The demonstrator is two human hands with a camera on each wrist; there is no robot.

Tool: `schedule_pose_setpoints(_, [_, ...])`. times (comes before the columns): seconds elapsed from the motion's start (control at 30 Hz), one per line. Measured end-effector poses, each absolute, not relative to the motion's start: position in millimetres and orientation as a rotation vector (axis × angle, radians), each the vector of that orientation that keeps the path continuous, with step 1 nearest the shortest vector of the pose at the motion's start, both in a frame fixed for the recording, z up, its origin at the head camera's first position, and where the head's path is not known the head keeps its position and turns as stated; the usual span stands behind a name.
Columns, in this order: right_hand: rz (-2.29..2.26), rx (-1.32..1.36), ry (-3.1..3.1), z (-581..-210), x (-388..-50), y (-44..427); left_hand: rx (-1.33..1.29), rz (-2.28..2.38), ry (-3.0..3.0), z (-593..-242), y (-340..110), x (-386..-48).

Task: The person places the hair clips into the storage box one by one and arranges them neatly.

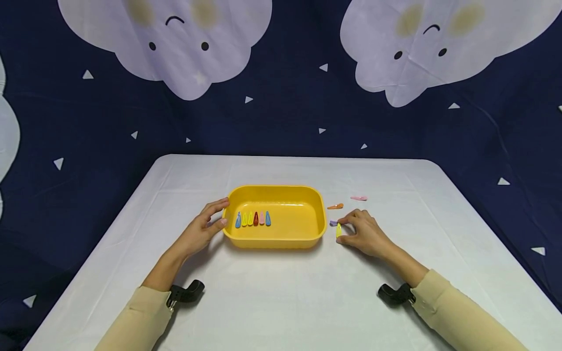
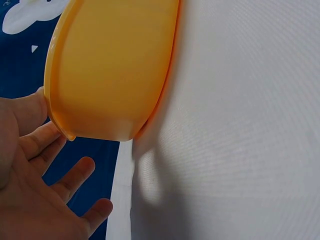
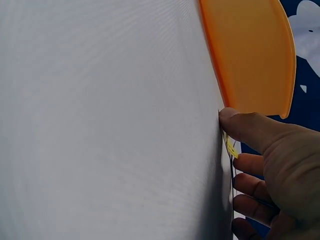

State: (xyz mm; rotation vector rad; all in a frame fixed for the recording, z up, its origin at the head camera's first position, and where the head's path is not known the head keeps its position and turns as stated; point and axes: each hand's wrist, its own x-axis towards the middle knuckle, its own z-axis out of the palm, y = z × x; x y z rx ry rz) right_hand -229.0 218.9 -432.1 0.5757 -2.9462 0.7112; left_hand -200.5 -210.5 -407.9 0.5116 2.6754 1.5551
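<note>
The yellow tray (image 1: pixel 281 243) stands on the table, with a row of several snap hair clips inside, among them a red hair clip (image 1: pixel 256 219). At the tray's left end, my left hand (image 1: pixel 203 229) touches the rim with thumb and fingertips; its other fingers are spread in the left wrist view. Right of the tray, my right hand (image 1: pixel 366 234) pinches a yellow hair clip (image 1: pixel 338 230) by its two ends between thumb and fingertip, low at the tabletop. A purple hair clip (image 1: pixel 333 223) lies just beside it, partly hidden by the fingers.
Beyond the right hand lie an orange hair clip (image 1: pixel 335 206) and a pink hair clip (image 1: pixel 358 198). A white cloth covers the table (image 1: pixel 281 302). Behind its far edge hangs a dark blue curtain (image 1: pixel 290 122) with clouds. Black wrist mounts sit at both cuffs.
</note>
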Motion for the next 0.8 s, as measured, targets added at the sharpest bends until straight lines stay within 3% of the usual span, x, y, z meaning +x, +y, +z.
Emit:
schedule_pose_setpoints(0.4, [0.777,0.574,-2.936,-425,-229,220,0.502,1.561,2.671,-406,-209,-199])
schedule_pose_setpoints(0.8, [0.872,0.582,-2.882,-387,-232,212,0.489,1.544,2.678,-405,-210,-199])
